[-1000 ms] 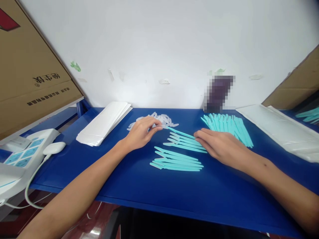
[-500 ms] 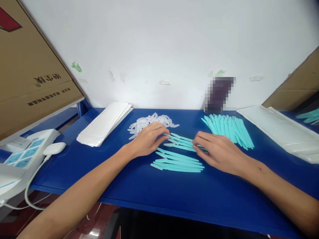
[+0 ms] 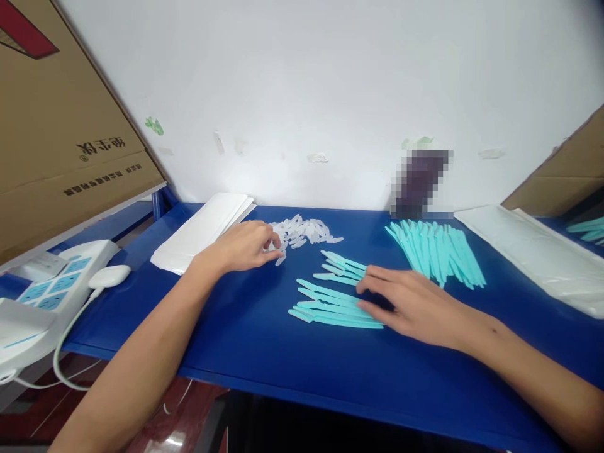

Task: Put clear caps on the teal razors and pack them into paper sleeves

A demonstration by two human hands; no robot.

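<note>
My left hand [image 3: 248,246] reaches the near left side of a pile of small translucent blade caps [image 3: 306,231], thumb and index finger apart, with nothing visible between them. Two groups of turquoise eyebrow razors lie in front of me, a far group [image 3: 342,269] and a near row [image 3: 330,309], their blade ends pointing left. Over the right ends of these razors hovers or rests my right hand [image 3: 401,302]; its thumb and curled fingers are apart. Whether its fingertips touch a handle is unclear. A larger heap of turquoise razors [image 3: 436,251] lies behind that hand.
White packets [image 3: 202,229] lie at the left of the blue table [image 3: 264,358], and a clear plastic bag [image 3: 533,258] at the right. A white power strip [image 3: 61,283] with a plug and cable stands at the left edge. Cardboard boxes [image 3: 70,107] flank the wall.
My left hand has left the far razors and moved left to the caps. The razor between its fingers is no longer there. My right hand has shifted slightly down and toward the near row.
</note>
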